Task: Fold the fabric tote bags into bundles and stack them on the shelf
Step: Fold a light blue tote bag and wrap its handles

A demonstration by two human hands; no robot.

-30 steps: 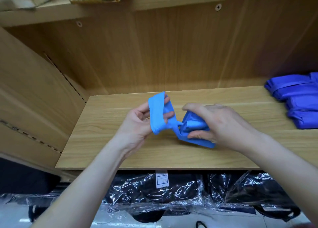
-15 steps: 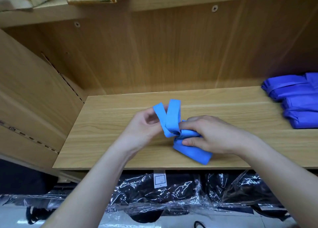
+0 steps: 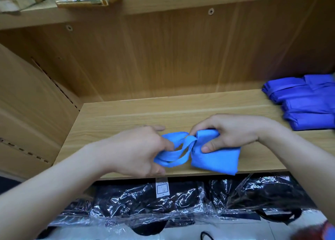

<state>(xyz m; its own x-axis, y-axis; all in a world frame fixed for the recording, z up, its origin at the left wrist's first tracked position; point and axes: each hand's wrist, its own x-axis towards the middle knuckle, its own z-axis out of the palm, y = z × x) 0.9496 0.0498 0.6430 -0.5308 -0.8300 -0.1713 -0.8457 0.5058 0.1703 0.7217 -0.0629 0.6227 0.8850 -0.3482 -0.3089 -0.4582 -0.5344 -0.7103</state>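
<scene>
The left hand [image 3: 137, 149] curls its fingers round the handle straps [image 3: 172, 157]; just right of them, the right hand [image 3: 233, 132] pinches the folded tote bag [image 3: 219, 160] on the shelf [image 3: 126, 116]. Best to pull the straps taut against a firm pinch, so the bundle cinches tight.

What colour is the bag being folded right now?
Light blue tote bag, clearest in the head view.

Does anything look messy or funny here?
Nothing is spilled or broken. Only the light blue tote bag is unfinished: its straps hang loose in the left hand, and one corner pokes past the front edge of the shelf. The right hand holds its folded body.
</scene>
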